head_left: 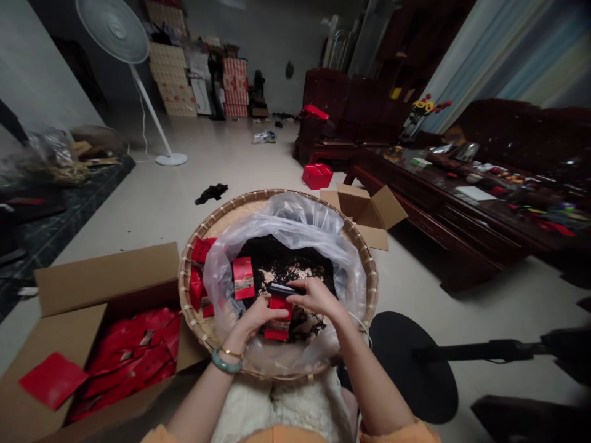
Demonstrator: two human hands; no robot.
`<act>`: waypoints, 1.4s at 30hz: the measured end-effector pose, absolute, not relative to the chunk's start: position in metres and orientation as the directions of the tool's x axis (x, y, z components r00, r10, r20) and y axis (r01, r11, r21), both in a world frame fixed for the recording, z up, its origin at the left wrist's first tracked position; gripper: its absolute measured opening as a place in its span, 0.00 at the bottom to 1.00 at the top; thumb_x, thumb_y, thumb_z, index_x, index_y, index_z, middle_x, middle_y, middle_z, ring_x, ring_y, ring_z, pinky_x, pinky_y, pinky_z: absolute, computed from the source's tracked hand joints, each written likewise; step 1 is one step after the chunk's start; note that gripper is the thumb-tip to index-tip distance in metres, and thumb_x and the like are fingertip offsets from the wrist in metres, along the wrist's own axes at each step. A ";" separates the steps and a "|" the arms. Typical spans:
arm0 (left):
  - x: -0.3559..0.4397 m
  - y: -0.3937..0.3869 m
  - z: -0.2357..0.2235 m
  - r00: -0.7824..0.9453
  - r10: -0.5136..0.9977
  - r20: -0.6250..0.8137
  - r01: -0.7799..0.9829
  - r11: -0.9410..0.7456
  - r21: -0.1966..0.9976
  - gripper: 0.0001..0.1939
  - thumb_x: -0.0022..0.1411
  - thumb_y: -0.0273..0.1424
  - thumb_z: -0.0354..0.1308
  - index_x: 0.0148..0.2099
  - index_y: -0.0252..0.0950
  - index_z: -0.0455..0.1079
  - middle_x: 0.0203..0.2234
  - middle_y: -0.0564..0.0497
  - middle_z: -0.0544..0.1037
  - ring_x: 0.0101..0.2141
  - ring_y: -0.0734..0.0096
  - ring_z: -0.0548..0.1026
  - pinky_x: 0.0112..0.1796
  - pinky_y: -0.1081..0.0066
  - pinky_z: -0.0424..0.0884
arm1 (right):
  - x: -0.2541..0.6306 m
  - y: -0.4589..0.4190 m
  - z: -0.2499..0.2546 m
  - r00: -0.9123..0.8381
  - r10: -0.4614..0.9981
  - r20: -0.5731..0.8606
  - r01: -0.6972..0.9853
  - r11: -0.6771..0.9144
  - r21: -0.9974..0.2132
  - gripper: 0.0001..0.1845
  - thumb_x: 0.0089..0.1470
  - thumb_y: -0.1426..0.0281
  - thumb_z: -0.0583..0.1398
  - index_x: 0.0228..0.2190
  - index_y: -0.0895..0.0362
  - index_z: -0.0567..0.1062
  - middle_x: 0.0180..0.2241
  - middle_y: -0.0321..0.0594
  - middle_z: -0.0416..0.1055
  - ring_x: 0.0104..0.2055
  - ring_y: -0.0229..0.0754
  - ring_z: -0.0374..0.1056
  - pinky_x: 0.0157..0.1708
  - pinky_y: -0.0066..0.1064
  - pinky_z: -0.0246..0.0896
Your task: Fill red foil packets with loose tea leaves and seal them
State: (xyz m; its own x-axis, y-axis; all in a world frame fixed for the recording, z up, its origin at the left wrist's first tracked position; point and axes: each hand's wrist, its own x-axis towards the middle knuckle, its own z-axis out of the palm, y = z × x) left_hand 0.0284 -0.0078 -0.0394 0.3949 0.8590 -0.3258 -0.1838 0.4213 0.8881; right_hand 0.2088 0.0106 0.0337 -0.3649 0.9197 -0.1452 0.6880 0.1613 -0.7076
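Your right hand (318, 296) covers part of the thin black stick-shaped thing (282, 289), so you can't see all of it. Your left hand (258, 315) hides the top of the small red paper packet (279, 320). The picture's edge cuts off the open brown cardboard box (106, 277). The small bright things (545, 215) on the long dark wooden table (415, 184) are too small to tell

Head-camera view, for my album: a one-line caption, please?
Left hand holds a red packet, right hand a black tool, over dark tea leaves in a bamboo basket.
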 end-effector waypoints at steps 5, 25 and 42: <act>0.029 -0.009 -0.038 0.409 0.840 -0.355 -0.184 0.458 0.870 0.19 0.39 0.27 0.70 0.37 0.31 0.74 0.27 0.49 0.78 0.27 0.68 0.75 0.34 0.69 0.70 | 0.208 0.012 0.032 -0.363 0.922 -0.138 0.663 0.152 -0.733 0.17 0.44 0.66 0.64 0.39 0.51 0.79 0.36 0.34 0.78 0.38 0.46 0.72 0.38 0.30 0.62; 0.027 0.000 -0.035 0.326 0.849 -0.416 -0.530 0.529 0.663 0.18 0.56 0.41 0.60 0.39 0.30 0.70 0.30 0.43 0.80 0.34 0.63 0.79 0.36 0.67 0.76 | 0.206 0.018 0.011 -0.337 0.927 -0.164 0.547 0.051 -0.835 0.19 0.43 0.64 0.63 0.41 0.53 0.78 0.32 0.33 0.78 0.35 0.44 0.72 0.34 0.28 0.63; 0.027 -0.001 -0.032 0.312 0.850 -0.425 -0.527 0.527 0.667 0.18 0.57 0.40 0.59 0.40 0.29 0.70 0.30 0.43 0.80 0.32 0.63 0.79 0.34 0.68 0.76 | 0.206 0.021 0.005 -0.339 0.923 -0.182 0.543 0.034 -0.839 0.20 0.43 0.64 0.64 0.41 0.54 0.78 0.32 0.33 0.78 0.36 0.45 0.72 0.34 0.29 0.64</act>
State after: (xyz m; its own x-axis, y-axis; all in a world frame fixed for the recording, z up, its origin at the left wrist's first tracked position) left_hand 0.0270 -0.0007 -0.0316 0.3122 0.8499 -0.4246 -0.5275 0.5268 0.6665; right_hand 0.2057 0.0215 0.0046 -0.3390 0.9230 -0.1818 0.5431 0.0342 -0.8390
